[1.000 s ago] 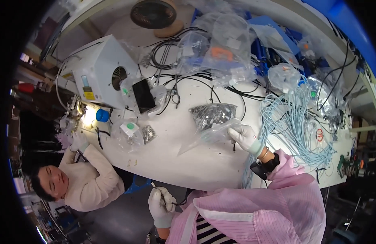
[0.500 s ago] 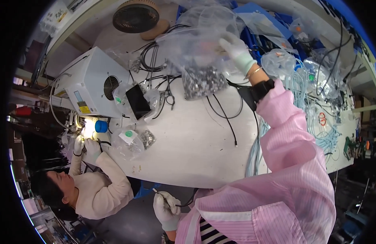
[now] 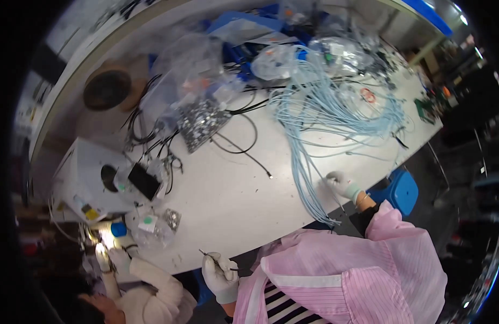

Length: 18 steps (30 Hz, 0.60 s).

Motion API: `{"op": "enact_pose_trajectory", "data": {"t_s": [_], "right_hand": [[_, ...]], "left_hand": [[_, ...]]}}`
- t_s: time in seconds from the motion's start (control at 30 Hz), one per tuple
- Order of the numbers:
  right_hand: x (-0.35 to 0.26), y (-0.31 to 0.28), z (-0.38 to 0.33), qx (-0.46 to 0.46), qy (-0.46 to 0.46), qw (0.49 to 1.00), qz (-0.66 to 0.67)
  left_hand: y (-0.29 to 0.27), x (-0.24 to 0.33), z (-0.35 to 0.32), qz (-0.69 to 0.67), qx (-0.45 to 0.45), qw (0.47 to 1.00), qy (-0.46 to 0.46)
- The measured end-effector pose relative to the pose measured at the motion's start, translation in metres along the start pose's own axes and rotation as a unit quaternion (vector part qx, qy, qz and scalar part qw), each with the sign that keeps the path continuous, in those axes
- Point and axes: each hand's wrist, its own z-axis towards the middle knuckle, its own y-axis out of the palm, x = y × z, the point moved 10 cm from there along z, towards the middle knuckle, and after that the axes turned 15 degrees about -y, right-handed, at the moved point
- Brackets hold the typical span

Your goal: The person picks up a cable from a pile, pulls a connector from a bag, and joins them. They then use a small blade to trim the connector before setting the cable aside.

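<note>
My left hand [image 3: 220, 276], in a white glove, is closed round a black cable [image 3: 234, 269] by the table's near edge. The cable's thin end sticks up past my fingers. My right hand [image 3: 343, 185], also gloved, is at the right side of the table, beside a bundle of light-blue cables [image 3: 298, 173]. Its fingers are curled in, and I cannot make out what, if anything, is between them. Farther left lies a clear bag of small metal parts [image 3: 202, 123], apart from both hands. A loose black cable [image 3: 243, 153] lies close by.
A white machine [image 3: 84, 178] stands at the left, where a co-worker's gloved hands [image 3: 110, 258] work under a bright light. A fan [image 3: 107, 89], blue bins [image 3: 238, 54] and clear bags line the back. A blue stool [image 3: 403, 191] is beyond the right edge.
My right hand has left the bag of metal parts and come back nearer, beside the light-blue cables. The view has swung to the right. My left hand still holds the black cable.
</note>
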Motion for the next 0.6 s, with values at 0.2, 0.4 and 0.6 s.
{"op": "enact_pose_trajectory", "data": {"t_s": [0.2,0.4,0.6], "right_hand": [[0.012,-0.002,-0.091,0.002,0.068,0.997,0.041],[0.063,-0.040,-0.093,0.002,0.077,0.997,0.031],[0.111,-0.121,0.006,0.060,-0.040,0.995,0.073]], "left_hand": [[0.038,-0.044,0.028,0.027,0.048,0.986,-0.160],[0.098,-0.085,0.048,0.077,-0.050,0.984,-0.149],[0.140,-0.147,0.078,0.084,0.035,0.984,-0.153]]}}
